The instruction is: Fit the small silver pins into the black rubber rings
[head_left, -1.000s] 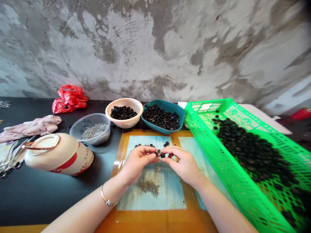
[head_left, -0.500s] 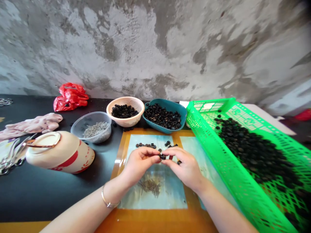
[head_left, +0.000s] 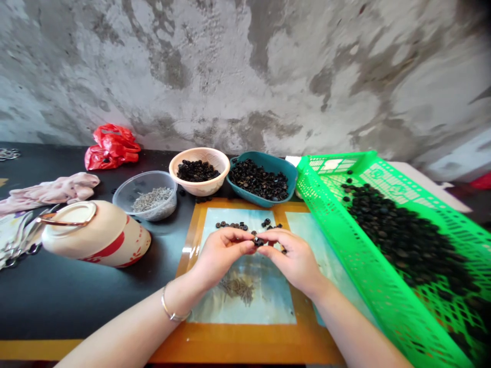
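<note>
Over a pale blue sheet (head_left: 264, 306), both of my hands meet at a small black round part (head_left: 258, 243). My left hand (head_left: 224, 253) pinches it from the left with thumb and forefinger; a bracelet circles that wrist. From the other side my right hand (head_left: 293, 258) grips the same part between thumb and fingers. Fingertips hide much of it, so its exact kind is unclear. Beyond the hands lie several loose black round parts (head_left: 232, 225). A small heap of thin metal pins (head_left: 240, 290) rests on the sheet nearer to me.
A green basket (head_left: 337, 240) of black parts stands at right. Behind the sheet are a teal basin (head_left: 264, 200) and a pink bowl (head_left: 201, 188), both holding black parts. To the left are a clear bowl (head_left: 125, 197) of metal pins, a bottle (head_left: 95, 235), gloves (head_left: 57, 189) and a red bag (head_left: 111, 148).
The view has shifted slightly. My right fingers have drawn closer round the small black part, and the hands sit nearer together. Bowls and basket stay in place.
</note>
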Motion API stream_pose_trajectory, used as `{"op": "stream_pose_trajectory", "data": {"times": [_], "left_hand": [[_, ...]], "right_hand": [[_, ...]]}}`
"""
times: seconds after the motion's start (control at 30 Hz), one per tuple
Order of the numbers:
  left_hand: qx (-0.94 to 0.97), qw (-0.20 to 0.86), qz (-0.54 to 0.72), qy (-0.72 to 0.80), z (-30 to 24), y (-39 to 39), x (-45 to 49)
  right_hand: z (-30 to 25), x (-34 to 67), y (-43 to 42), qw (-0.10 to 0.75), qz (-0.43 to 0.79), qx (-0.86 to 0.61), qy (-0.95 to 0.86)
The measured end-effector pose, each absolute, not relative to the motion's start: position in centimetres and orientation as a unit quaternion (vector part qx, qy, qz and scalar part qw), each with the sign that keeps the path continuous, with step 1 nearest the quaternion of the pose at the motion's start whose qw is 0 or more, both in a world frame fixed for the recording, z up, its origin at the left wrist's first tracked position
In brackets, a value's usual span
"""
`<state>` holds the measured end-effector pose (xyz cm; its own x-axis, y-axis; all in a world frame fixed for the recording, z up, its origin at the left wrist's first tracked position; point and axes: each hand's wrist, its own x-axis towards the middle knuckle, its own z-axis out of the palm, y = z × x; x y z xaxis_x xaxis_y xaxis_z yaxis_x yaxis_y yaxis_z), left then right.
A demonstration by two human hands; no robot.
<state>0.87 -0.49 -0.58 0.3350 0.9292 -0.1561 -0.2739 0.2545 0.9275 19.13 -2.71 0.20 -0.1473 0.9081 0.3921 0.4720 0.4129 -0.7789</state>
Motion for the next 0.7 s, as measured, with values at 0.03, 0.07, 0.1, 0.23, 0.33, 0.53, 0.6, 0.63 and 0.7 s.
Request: {"op": "stream_pose_trajectory", "data": {"times": [0.03,0.07,0.1,0.23,0.33,0.53,0.6,0.63,0.7], "left_hand": [[0.430,0.694,0.432,0.383,-0.5,-0.5,0.9],[0.429,0.694,0.432,0.384,-0.4,-0.5,0.9],[0.427,0.695,0.431,0.386,-0.3,-0.5,0.9],[0.432,0.686,0.429,0.398,-0.1,-0.5,0.9],[0.449,0.677,0.417,0.408,0.0,-0.5,0.8],[0.443,0.689,0.403,0.408,-0.2,-0.5,0.8],[0.427,0.699,0.405,0.405,-0.1,-0.5,0.9],[0.419,0.706,0.404,0.402,-0.1,-0.5,0.9],[0.408,0.720,0.400,0.394,0.0,-0.5,0.9]], "right_hand": [[0.2,19.1,-2.7,0.440,0.250,-0.482,-0.715],[0.2,19.1,-2.7,0.440,0.251,-0.482,-0.715],[0.2,19.1,-2.7,0.440,0.252,-0.481,-0.715],[0.2,19.1,-2.7,0.446,0.250,-0.469,-0.720],[0.0,19.0,-2.7,0.446,0.248,-0.465,-0.724],[-0.6,18.6,-3.0,0.443,0.287,-0.495,-0.690],[-0.8,18.5,-3.1,0.445,0.321,-0.492,-0.676],[-0.9,18.6,-3.2,0.446,0.340,-0.489,-0.668],[-0.9,18.6,-3.2,0.449,0.378,-0.481,-0.652]]}}
